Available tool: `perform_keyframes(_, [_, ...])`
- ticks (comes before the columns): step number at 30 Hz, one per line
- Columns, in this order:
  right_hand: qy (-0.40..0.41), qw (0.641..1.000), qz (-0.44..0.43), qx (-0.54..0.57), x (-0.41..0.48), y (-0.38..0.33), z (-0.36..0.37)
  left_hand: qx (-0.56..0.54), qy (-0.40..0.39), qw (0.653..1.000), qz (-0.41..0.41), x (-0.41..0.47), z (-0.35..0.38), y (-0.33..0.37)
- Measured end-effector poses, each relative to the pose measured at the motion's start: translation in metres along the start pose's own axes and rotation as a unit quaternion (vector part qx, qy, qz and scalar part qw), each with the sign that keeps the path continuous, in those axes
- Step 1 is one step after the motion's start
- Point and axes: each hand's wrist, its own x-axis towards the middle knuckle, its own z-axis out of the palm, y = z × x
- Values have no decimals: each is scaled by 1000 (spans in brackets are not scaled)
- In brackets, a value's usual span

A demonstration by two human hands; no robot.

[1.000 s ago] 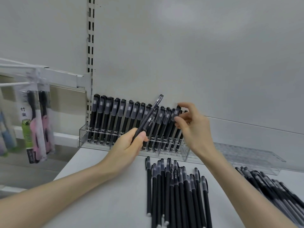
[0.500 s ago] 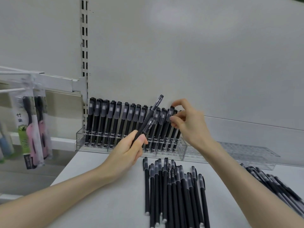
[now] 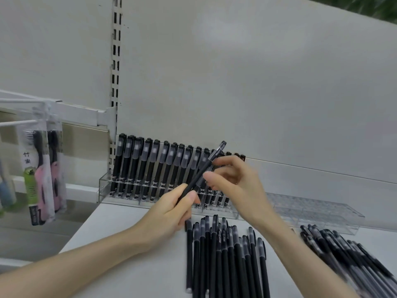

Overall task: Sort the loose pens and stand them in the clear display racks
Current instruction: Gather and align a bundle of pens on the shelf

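Note:
A clear display rack (image 3: 103,186) at the back of the shelf holds a row of several black pens (image 3: 150,166) standing upright. My left hand (image 3: 169,214) grips black pens by the lower end, and the long one (image 3: 217,152) points up and to the right in front of the rack. My right hand (image 3: 238,186) is at these pens, its thumb and curled fingers pinching the shorter clear-capped pen (image 3: 201,181) just above my left hand. A pile of loose black pens (image 3: 225,254) lies flat on the shelf below my hands.
A second clear rack (image 3: 318,211), with nothing in it, stands to the right of the filled one. Another heap of loose pens (image 3: 348,252) lies at the right. Packaged toothbrushes (image 3: 43,175) hang on hooks at the left. The white shelf (image 3: 129,244) ends at its left edge.
My right hand has left the pens at the rack's right end and moved left and down to the pens in my left hand. My left hand has stayed in place.

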Motion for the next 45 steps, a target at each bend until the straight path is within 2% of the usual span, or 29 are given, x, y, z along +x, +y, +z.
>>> perform_keyframes(8, [34,981,52,185,-3,3,2,-18,-15,999,-35,0,3,-1])
perform_keyframes(11, [51,982,37,176,-4,2,1,8,-6,1000,-21,-1,4,-3])
perform_keyframes(15, [164,971,-15,174,5,-7,-18,114,61,992,11,2,-6,-11])
perform_keyframes(18, [245,956,-60,152,13,-10,-37,89,86,992,9,5,-13,-13])
perform_keyframes(21, [269,955,-93,84,19,-7,-44,96,101,990,22,5,-12,-8])
perform_keyframes(31, [234,966,-107,-19,29,12,-28,83,72,992,60,3,-11,-9])
perform_keyframes(40, [157,977,-93,-114,30,28,-22,76,71,994,37,6,-13,-12])
perform_keyframes(45, [125,978,-90,-141,32,24,-27,91,45,994,40,3,-10,-11])
